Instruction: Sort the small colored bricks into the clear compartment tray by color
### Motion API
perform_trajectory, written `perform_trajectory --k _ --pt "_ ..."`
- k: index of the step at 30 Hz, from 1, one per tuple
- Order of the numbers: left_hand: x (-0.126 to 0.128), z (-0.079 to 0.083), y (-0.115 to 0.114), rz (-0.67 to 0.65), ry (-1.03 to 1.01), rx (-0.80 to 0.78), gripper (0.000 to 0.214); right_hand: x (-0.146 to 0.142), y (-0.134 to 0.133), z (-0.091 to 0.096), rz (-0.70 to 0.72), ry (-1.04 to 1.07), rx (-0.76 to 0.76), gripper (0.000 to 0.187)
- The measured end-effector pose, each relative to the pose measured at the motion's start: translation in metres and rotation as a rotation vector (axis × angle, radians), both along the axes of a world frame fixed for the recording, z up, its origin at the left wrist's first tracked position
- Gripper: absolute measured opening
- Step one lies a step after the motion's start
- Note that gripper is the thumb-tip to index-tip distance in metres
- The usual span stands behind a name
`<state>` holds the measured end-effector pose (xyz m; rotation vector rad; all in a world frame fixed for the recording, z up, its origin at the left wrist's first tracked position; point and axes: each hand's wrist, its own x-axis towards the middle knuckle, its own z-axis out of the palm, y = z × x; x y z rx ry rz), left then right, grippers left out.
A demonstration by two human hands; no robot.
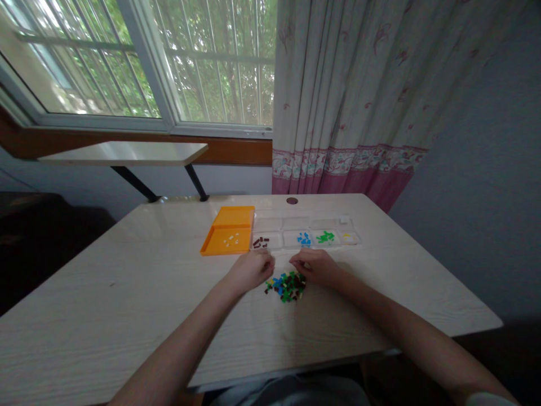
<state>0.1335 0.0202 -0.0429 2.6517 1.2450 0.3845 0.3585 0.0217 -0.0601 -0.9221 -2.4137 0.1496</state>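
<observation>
A loose pile of small building bricks (pixel 287 286), green, blue, brown and a few yellow, lies on the table. My left hand (pixel 254 268) is at the pile's upper left with its fingers curled together; what they hold, if anything, is too small to make out. On the other side, my right hand (pixel 316 265) hovers by the pile's upper right, thumb and fingertips pinched, their contents hidden. Just beyond the hands, clear compartments hold brown bricks (pixel 261 242), blue bricks (pixel 304 239), green bricks (pixel 325 237) and a little yellow (pixel 346 235).
An open orange case (pixel 207 243) with several white pieces stands left of the clear boxes (pixel 274 239). The pale wooden table (pixel 127 316) reaches back toward a raised shelf (pixel 127 152) on black legs. A curtain (pixel 338 101) hangs behind, beside a barred window.
</observation>
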Motion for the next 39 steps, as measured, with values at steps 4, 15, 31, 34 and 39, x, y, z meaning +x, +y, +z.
perform_trajectory --k 4,15,31,34,39 --pt "0.003 -0.002 0.000 -0.031 -0.101 -0.010 0.014 -0.002 0.000 -0.002 -0.009 0.000 0.010 0.013" --pt "0.016 0.002 -0.006 -0.054 -0.371 -0.045 0.018 -0.014 -0.010 0.006 -0.066 0.095 -0.037 0.011" --pt "0.015 0.006 -0.007 -0.061 -0.362 -0.072 0.017 -0.013 -0.008 0.001 -0.027 0.122 -0.038 0.008" --pt "0.006 0.010 -0.003 -0.024 -0.305 -0.088 0.018 -0.009 -0.005 0.001 -0.032 0.161 0.011 0.009" --pt "-0.010 0.006 0.002 -0.008 -0.143 -0.192 0.020 0.000 0.000 0.005 -0.074 0.270 0.141 0.012"
